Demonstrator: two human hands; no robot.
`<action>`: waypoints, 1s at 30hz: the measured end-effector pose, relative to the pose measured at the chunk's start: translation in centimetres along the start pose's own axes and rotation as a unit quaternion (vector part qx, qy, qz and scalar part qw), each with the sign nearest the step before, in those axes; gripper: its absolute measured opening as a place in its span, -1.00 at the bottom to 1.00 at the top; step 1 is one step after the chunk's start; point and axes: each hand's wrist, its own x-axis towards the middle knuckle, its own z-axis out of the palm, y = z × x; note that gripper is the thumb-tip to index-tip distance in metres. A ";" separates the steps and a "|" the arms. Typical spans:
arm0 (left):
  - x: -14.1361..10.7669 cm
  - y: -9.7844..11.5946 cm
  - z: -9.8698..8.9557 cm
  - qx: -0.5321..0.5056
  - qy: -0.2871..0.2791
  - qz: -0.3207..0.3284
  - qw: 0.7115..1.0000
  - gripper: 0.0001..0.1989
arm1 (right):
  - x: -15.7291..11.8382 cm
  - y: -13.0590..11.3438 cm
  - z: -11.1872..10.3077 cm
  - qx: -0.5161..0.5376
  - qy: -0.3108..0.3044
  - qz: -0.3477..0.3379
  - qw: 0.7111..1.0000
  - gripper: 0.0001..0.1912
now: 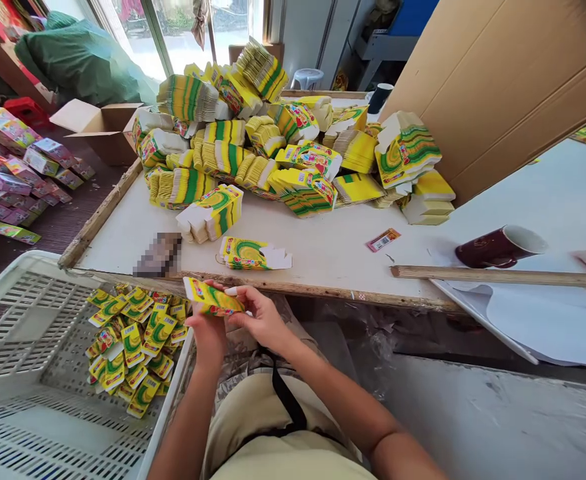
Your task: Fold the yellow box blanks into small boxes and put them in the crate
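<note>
A small yellow-green box point(213, 298) is held between both hands over the table's front edge. My left hand point(207, 333) grips it from below, with the fingers mostly hidden behind it. My right hand point(260, 320) pinches its right end between thumb and fingers. Just beyond, a flat stack of yellow cartons point(253, 254) lies on the white table point(333, 257). Behind it stands a bundle of cartons point(215, 212) with white flaps, before a large heap of bundled cartons point(227, 148). Many yellow boxes point(135, 343) lie in the white crate point(67, 427) at lower left.
A maroon mug point(490, 248) lies on its side at the right, near a wooden strip point(503, 275). A small packet point(383, 240) rests on the table. A cardboard sheet point(503, 80) leans at the back right. Pink boxes point(17, 167) are piled at the left.
</note>
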 end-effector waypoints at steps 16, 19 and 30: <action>1.1 5.5 -5.3 0.303 -0.242 0.061 0.920 -0.03 | -0.1 -2.9 -4.6 -0.451 -0.053 -0.266 0.850 -0.74; 0.6 4.7 -4.1 0.402 -0.309 0.046 0.861 -0.12 | -0.9 -3.3 -3.7 -0.440 -0.094 -0.320 0.834 -0.75; -2.5 1.1 -2.7 0.403 -0.270 0.210 0.849 -0.30 | -0.6 -0.5 -1.9 -0.036 -0.072 0.025 0.996 -0.41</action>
